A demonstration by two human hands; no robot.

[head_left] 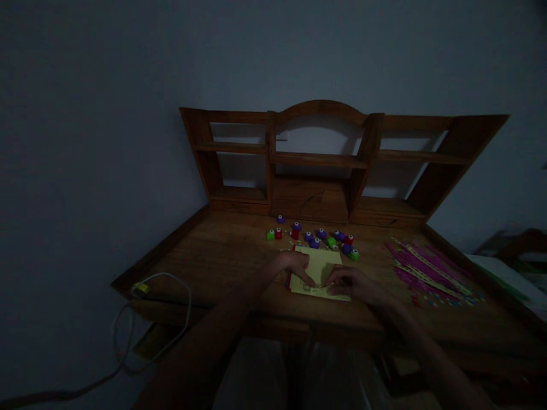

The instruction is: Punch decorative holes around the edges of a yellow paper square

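Note:
A pad of pale yellow paper lies on the wooden desk in front of me, with a red and blue edge showing at its left. My left hand rests on the pad's left side, fingers stretched down to its lower part. From the right, my right hand bends over the pad, fingers drawn together in a pinch. A thin pale strip lies between the fingertips of both hands; the dim light hides whether the right fingers grip it. Small pale bits lie about the left fingertips.
Behind the pad stand several small purple, red and green toy-like pieces with white round tops, such as a green one. Magenta strips and yellow strips lie at right beside scattered coloured bits. A wooden shelf unit backs the desk; a white cable hangs at left.

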